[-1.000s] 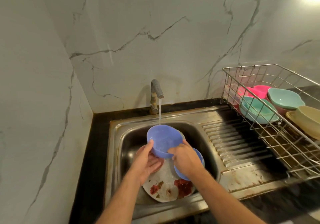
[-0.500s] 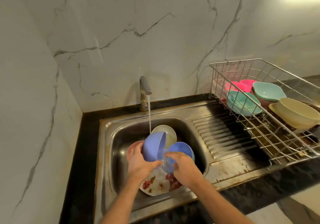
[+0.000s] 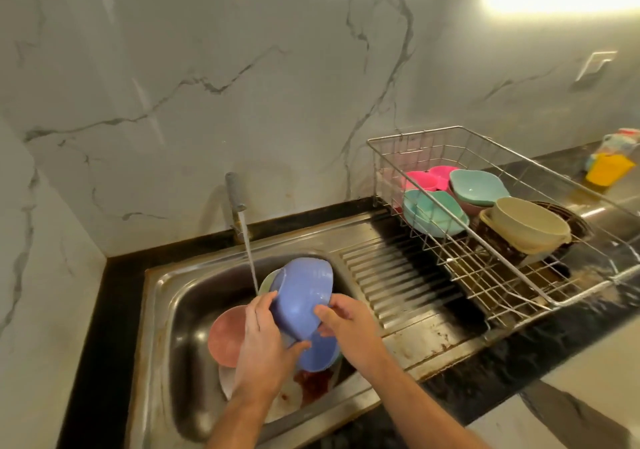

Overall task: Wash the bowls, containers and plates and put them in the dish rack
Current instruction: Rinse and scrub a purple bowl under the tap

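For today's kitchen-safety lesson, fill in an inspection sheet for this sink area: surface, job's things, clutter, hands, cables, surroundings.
Surface: steel sink with a ribbed, rust-stained drainboard; tap running.
Job's things: blue bowl held tilted over the sink; second blue bowl, pink bowl and stained plate in the basin; wire dish rack holds teal bowls, pink dishes and a cream container.
Clutter: yellow tub at far right.
Hands: left hand and right hand both grip the blue bowl.
Cables: nothing seen.
Surroundings: marble-pattern wall, wall switch.
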